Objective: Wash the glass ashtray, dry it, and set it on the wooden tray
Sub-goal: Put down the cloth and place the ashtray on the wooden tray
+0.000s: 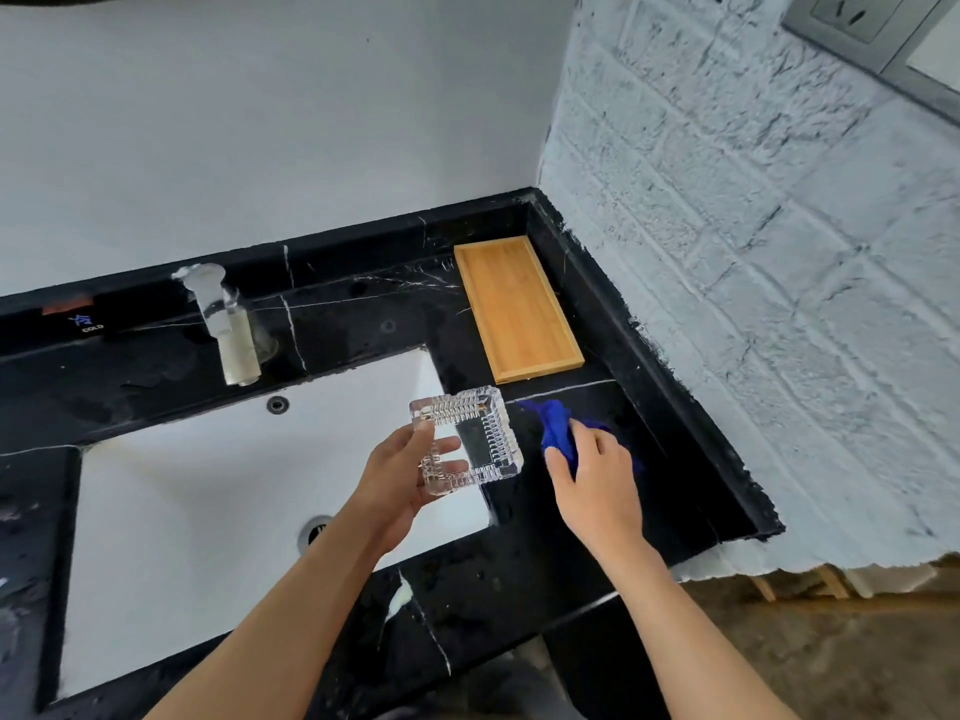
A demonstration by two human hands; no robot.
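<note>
Item: glass ashtray point(467, 441), square, ribbed walls. We find it held in the left hand point(400, 480), thumb on its near-left rim and fingers behind it, tilted up on edge above the right side of the sink point(208, 511), touching neither basin nor desk point(519, 589).

Item: blue cloth point(558, 431), crumpled, lying on the desk's right side, between the sink and the desk's right edge. Our right hand point(597, 475) rests on it, fingers closing around a fold; whether it is fully gripped we cannot tell.

Item: wooden tray point(519, 309), in the far right corner of the desk, nothing in it.

Item: tap point(228, 324), at the far edge behind the sink; no water seen running.

Status, as we judge it: washing appears finished, since the ashtray is out of the basin and the cloth is being taken up. Drying is not yet begun. Remaining: wipe the ashtray, then set it on the tray beyond the cloth.
</note>
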